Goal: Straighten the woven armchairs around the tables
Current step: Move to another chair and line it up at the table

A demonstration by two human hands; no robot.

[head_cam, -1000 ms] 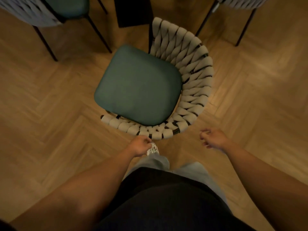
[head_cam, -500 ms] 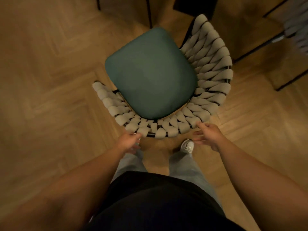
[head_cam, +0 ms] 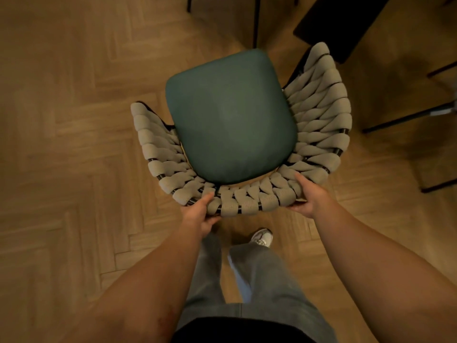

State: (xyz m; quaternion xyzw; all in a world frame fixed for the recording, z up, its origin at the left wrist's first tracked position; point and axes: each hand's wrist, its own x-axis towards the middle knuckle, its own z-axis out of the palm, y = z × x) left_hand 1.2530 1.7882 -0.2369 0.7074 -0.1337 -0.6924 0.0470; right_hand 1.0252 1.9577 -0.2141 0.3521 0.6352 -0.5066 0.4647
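Observation:
A woven armchair point(head_cam: 319, 112) with beige braided straps on a black frame and a green seat cushion point(head_cam: 230, 115) stands right below me, its curved back toward my legs. My left hand point(head_cam: 197, 214) grips the back rim left of centre, thumb on top and fingers under. My right hand point(head_cam: 309, 196) holds the rim right of centre, fingers wrapped around the straps.
A dark table base point(head_cam: 336, 23) stands at the top right just beyond the chair. Black legs of other chairs point(head_cam: 405, 117) cross the right side. Thin black legs point(head_cam: 256, 21) rise at the top centre. Herringbone wood floor point(head_cam: 74, 144) stretches to the left.
Both hands went from hovering just behind the chair back to closing on its rim. The chair now faces more squarely away from me and sits nearer the dark table base.

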